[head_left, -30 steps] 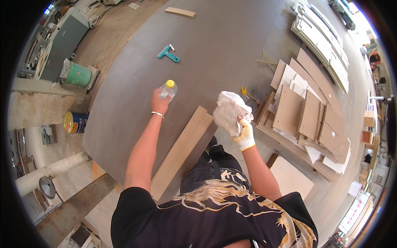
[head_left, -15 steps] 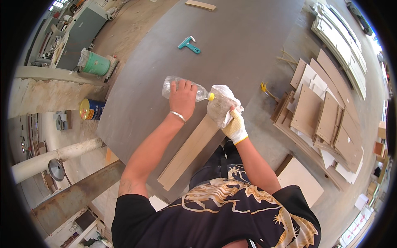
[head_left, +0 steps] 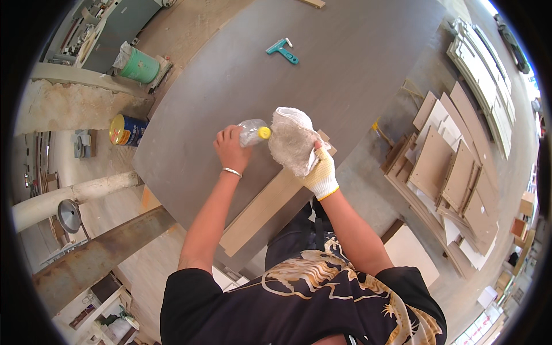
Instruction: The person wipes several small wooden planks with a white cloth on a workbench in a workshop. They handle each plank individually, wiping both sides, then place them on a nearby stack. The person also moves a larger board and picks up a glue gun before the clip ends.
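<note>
Over a broad grey-brown bench (head_left: 356,63) in a woodworking shop, we hold a small clear plastic bottle with a yellow cap (head_left: 253,131) in our bare left hand (head_left: 232,150), its fingers closed around the bottle's body, and tip it sideways so the capped end touches a crumpled white cloth (head_left: 291,141). Our right hand (head_left: 319,172), in a white knit glove with a yellow cuff, has its fingers bunched on the lower part of that cloth and holds it up in the air against the bottle's mouth. Both things sit above the near part of the bench, over a long pale wooden board (head_left: 261,210) that lies slantwise across the edge in front of us. We judge the step in hand to be wetting the cloth from the bottle (whether any liquid is coming out, we cannot tell). The next move, as we read it, calls for a steady squeeze with the cap kept against the fabric, so nothing spills onto the board below. Farther across the bench lies a teal-handled scraper (head_left: 282,50), well apart from our hands. To the left stand a blue and yellow tin (head_left: 127,130) and a green bucket (head_left: 138,65); to the right, stacked brown panel offcuts (head_left: 443,167) lean together.
</note>
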